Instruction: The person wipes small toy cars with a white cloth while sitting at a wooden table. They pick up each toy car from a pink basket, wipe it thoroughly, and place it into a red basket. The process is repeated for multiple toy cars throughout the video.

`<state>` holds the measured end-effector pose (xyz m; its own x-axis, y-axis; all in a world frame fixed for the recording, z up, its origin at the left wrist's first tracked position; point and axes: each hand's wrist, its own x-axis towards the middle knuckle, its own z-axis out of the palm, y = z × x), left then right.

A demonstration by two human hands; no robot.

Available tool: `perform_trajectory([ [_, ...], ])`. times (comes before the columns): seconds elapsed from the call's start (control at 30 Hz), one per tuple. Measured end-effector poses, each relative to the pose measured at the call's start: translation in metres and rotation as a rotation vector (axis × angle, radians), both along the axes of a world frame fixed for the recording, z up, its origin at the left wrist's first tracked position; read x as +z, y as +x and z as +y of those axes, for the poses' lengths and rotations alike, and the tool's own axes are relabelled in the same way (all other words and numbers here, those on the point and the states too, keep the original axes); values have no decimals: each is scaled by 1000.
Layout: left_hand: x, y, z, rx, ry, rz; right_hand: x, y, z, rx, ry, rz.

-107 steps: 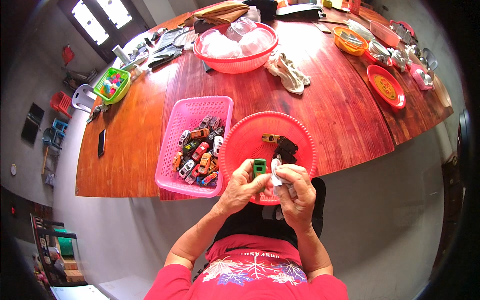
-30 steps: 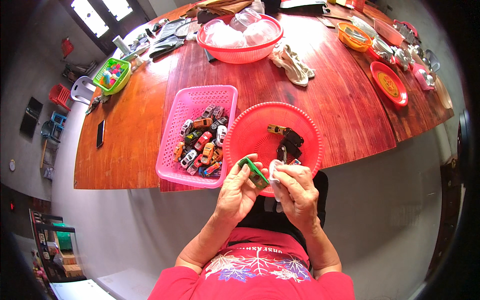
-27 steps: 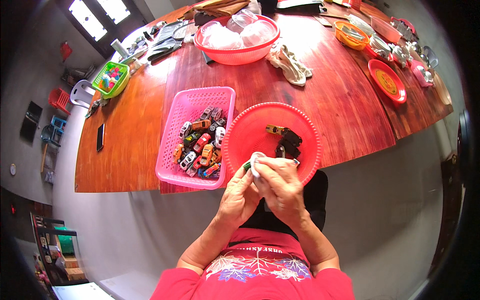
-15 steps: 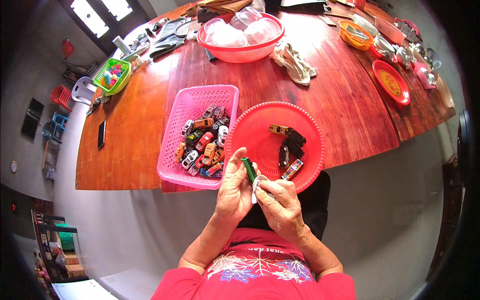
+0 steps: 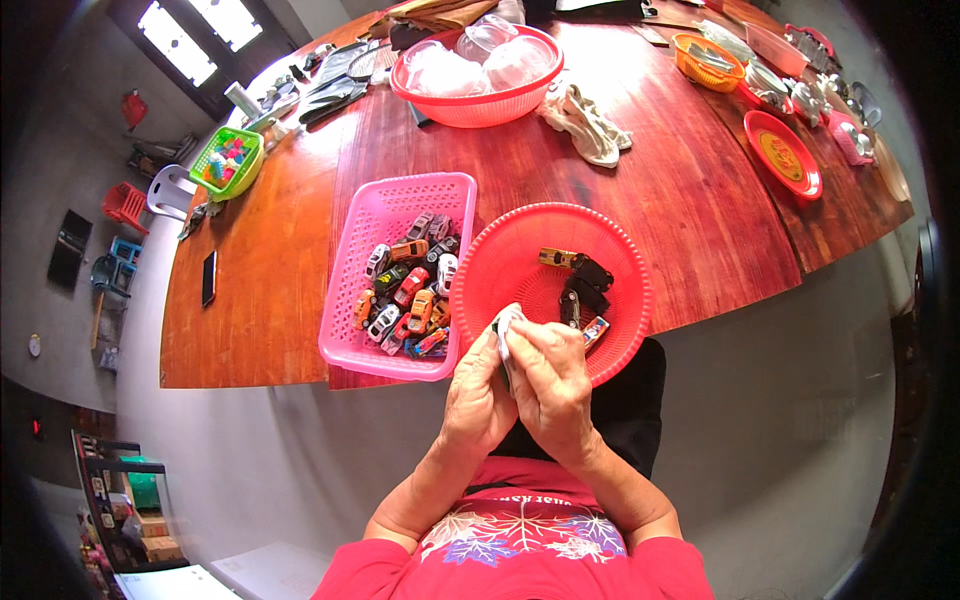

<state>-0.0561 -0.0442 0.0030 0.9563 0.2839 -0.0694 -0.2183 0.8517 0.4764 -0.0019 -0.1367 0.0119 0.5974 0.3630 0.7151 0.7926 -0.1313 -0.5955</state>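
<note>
My left hand [image 5: 478,402] is closed around a small green toy car, now almost wholly hidden by my fingers and a white cloth [image 5: 507,318]. The fingers of my right hand [image 5: 553,385] pinch that cloth over the car's upper end. Both hands meet at the near rim of a round red plastic basket [image 5: 625,245]. Inside it lie several toy cars, among them a gold one [image 5: 556,257] and a black one [image 5: 592,272]. Left of it, a pink rectangular basket [image 5: 352,240] holds many toy cars, such as a red one [image 5: 410,287].
Both baskets stand near the front edge of a reddish wooden table [image 5: 700,230]. Farther back are a red basket of clear plastic containers [image 5: 480,105] and a crumpled cloth [image 5: 590,130]. A phone [image 5: 209,278] and a green basket [image 5: 240,180] are at left, a red tray [image 5: 800,180] at right.
My right hand has moved up, bringing the white cloth over the green toy car's upper end, which showed before. My hands have drawn closer together.
</note>
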Motion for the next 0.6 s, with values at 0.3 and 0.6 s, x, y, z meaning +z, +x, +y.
perform_trajectory([
  [0.3,-9,-3,7,-151,-203,-52,-1,-10,-19,94,-23,-37],
  [0.6,0,-5,-1,10,-41,68,12,17,7,29,-71,-31],
])
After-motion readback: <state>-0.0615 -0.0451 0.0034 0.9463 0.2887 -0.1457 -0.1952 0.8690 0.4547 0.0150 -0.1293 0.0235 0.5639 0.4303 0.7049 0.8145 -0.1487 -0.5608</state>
